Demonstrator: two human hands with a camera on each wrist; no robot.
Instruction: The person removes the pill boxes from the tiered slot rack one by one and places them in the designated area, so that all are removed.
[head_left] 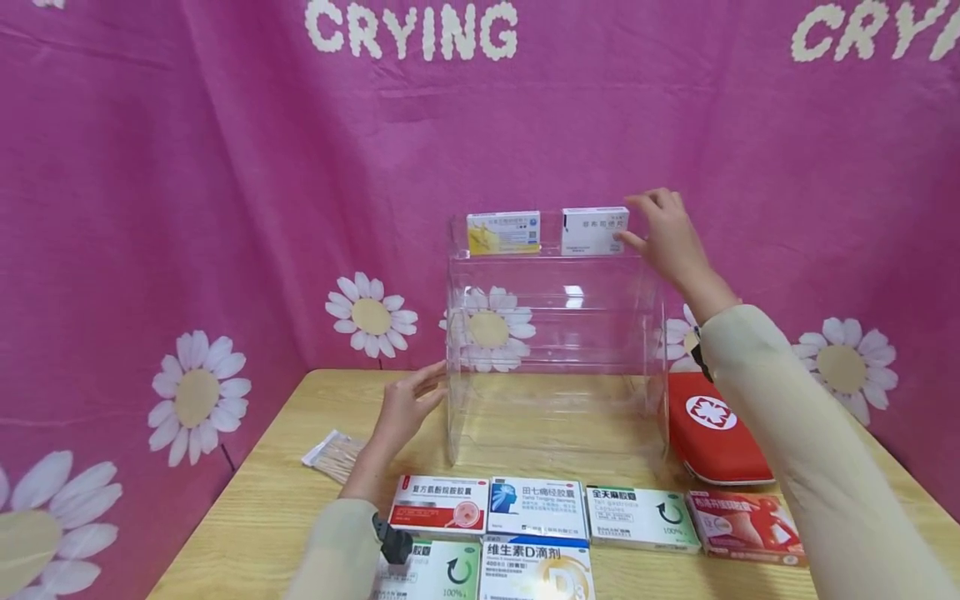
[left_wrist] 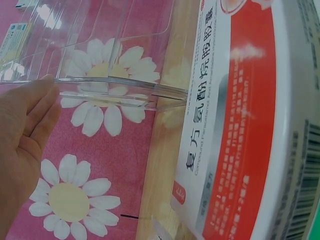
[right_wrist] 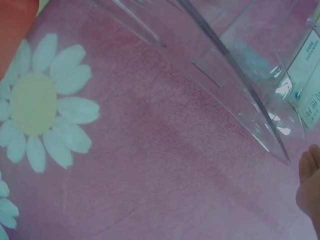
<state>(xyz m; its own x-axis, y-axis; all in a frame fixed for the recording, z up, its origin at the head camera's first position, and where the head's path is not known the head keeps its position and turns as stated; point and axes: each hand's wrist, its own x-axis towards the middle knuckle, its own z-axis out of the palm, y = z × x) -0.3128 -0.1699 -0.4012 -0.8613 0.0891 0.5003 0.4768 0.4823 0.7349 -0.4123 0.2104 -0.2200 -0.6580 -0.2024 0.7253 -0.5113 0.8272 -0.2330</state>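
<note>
Two medicine boxes up on the top shelf of the clear acrylic rack [head_left: 555,350]: white box [head_left: 594,231] at the right, yellow-and-blue box [head_left: 503,232] to its left, a small gap between them, both upright and facing forward. Right hand [head_left: 666,237] raised to the white box's right end, thumb against the lower corner, fingers curled over the top edge, pinching it lightly. Left hand [head_left: 403,408] low at the rack's left wall, fingers straight and loosely spread, fingertips [left_wrist: 47,82] touching the transparent edge, nothing held. Lower shelves of the rack bare, daisy print of the backdrop showing through. Rack standing on a wooden table [head_left: 277,492], toward its back. Just right of the rack, partly behind it, a red first-aid pouch [head_left: 712,429] with a white cross emblem. In front of the rack, a row of flat boxes: red-and-white box [head_left: 440,503], blue-and-white box [head_left: 537,508], green-and-white box [head_left: 641,517], red box [head_left: 745,525] at the far right. Nearer still, two more boxes cut off by the bottom edge. Left of the left wrist, a packet of cotton swabs [head_left: 335,455]. Behind everything, a pink cloth [head_left: 187,208] with white daisies and the word CRYING.
</note>
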